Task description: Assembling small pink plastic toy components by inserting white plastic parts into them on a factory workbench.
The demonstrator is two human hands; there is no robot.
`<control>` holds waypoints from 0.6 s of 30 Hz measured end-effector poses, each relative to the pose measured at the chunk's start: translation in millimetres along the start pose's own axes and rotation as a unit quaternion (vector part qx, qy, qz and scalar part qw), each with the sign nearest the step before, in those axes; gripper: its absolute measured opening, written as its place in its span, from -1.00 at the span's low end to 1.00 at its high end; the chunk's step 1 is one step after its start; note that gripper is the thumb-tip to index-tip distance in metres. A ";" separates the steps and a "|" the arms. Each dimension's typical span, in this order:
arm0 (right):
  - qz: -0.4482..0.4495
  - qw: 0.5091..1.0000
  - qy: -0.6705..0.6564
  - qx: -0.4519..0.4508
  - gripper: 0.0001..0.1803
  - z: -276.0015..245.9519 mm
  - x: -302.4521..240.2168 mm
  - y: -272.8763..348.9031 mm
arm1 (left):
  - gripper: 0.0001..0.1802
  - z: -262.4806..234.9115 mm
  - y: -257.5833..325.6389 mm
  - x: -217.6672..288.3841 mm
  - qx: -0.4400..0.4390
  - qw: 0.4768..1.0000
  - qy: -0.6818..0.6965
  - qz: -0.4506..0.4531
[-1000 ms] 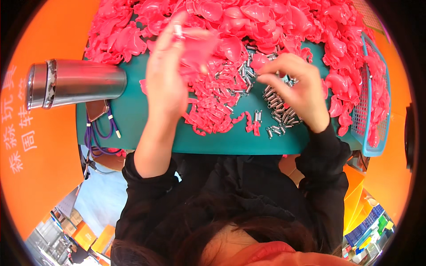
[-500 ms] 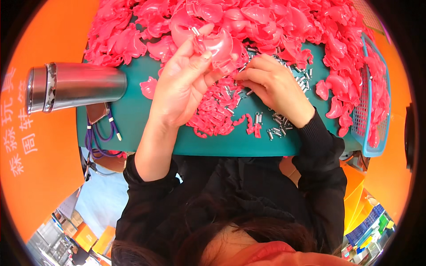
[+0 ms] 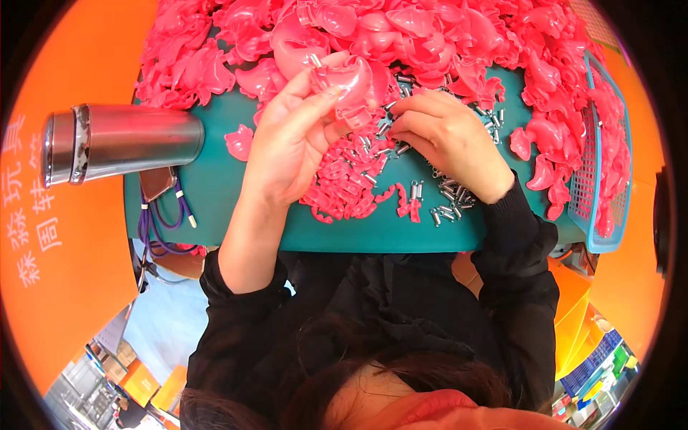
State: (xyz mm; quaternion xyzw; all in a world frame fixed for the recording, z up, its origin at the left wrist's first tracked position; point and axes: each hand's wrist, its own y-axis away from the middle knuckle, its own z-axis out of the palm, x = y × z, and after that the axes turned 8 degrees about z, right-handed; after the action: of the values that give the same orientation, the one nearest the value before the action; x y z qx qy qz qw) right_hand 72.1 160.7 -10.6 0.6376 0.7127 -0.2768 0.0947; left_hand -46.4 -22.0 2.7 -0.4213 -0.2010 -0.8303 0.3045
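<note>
My left hand is closed around a glossy pink curved plastic shell, raised above the table. A small silver metal pin sticks up at the shell's left end, by my fingertips. Bent inward, the fingers of my right hand reach down among loose silver metal pins; their tips are partly hidden, so what they pinch cannot be made out. Between and below my hands lies a heap of small pink plastic pieces, with a few pins among them.
A large pile of pink shells covers the far side of the green table. To the left, a steel tumbler lies sideways near a purple cord. A blue basket holding pink parts stands at the right edge.
My left hand has lowered slightly, and the shell in it has turned a little. My right hand has shifted slightly to the right over the metal pins.
</note>
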 end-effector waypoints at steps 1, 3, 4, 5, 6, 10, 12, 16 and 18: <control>0.000 1.000 0.000 0.000 -0.85 -0.7 -0.3 0.5 | -0.54 -0.7 0.3 -0.3 0.000 1.000 0.000 0.000; 0.024 1.000 0.017 -0.006 -0.85 -1.9 -1.4 2.4 | -0.54 -2.3 1.5 -2.0 -0.005 1.000 -0.012 -0.004; 0.024 1.000 0.018 -0.006 -0.85 -1.6 -1.4 2.4 | -0.54 -2.1 1.7 -2.0 -0.005 1.000 -0.012 -0.004; 0.021 1.000 0.017 0.001 -0.85 -0.9 -1.1 2.2 | -0.54 -1.9 1.7 -1.9 -0.009 1.000 -0.013 -0.010; 0.018 1.000 0.017 0.009 -0.85 -0.1 -1.3 1.8 | -0.53 -1.9 1.7 -1.5 -0.013 1.000 -0.015 -0.016; 0.070 0.995 -0.028 0.058 -0.88 -0.7 -8.9 3.7 | -0.53 -1.0 2.6 -1.9 -0.011 1.000 -0.020 -0.011; 0.184 0.947 -0.207 0.161 -0.85 -8.8 -17.4 3.4 | -0.54 6.1 4.4 -1.3 -0.001 0.998 -0.052 -0.044; 0.191 0.917 -0.299 0.183 -0.79 -5.3 -29.1 -2.8 | -0.59 9.8 7.2 -9.3 -0.073 0.991 -0.051 -0.097; 0.181 0.938 -0.249 0.161 -0.80 -7.9 -27.7 -1.6 | -0.61 9.6 8.2 -13.8 -0.081 0.990 -0.063 -0.100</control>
State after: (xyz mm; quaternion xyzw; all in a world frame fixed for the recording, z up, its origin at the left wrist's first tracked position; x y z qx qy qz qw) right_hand 77.0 141.0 9.9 0.6730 0.4848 -0.5163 0.2134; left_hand -28.9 -17.7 -2.5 -0.4737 -0.1929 -0.8420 0.1713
